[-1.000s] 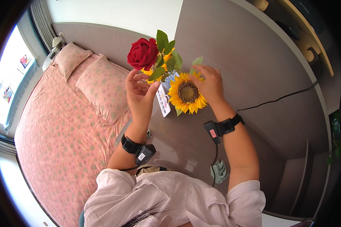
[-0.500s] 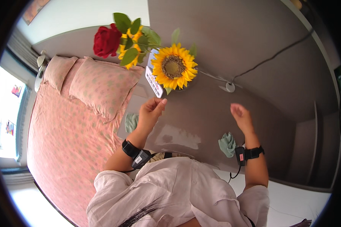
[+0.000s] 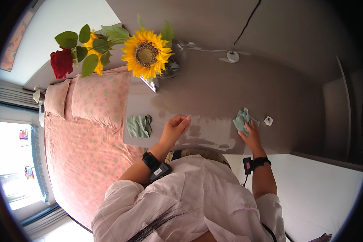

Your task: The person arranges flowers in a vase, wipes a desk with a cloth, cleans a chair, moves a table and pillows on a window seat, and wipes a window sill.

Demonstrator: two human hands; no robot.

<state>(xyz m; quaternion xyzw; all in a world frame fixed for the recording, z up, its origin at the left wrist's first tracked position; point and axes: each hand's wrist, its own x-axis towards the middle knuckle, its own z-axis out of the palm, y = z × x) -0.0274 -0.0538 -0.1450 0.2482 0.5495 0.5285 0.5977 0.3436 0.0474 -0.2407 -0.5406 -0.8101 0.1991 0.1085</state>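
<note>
On a crumpled green cloth [image 3: 242, 119] my right hand [image 3: 252, 136] rests, its fingers bent over the near right edge and gripping it. My left hand [image 3: 174, 130] hovers over the near part of the grey tabletop [image 3: 213, 84], fingers curled in and thumb against them, with nothing visible in it. A wet, shiny patch [image 3: 207, 131] spreads on the tabletop between the two hands. To the left of my left hand lies a folded green cloth [image 3: 139, 126]. A small crumpled white wad [image 3: 268, 120] sits just right of the cloth under my right hand.
A glass vase [image 3: 171, 68] at the back left holds a sunflower [image 3: 146, 54] and a red rose [image 3: 62, 63]. Beside it stands a small white card-like stand [image 3: 149, 84]. A white round piece [image 3: 232, 57] with a cable is farther back. The pink bed [image 3: 84, 145] adjoins on the left.
My right hand has come down onto the green cloth. My left hand has moved away from the card-like stand, nearer to my body. The whole view has shifted.
</note>
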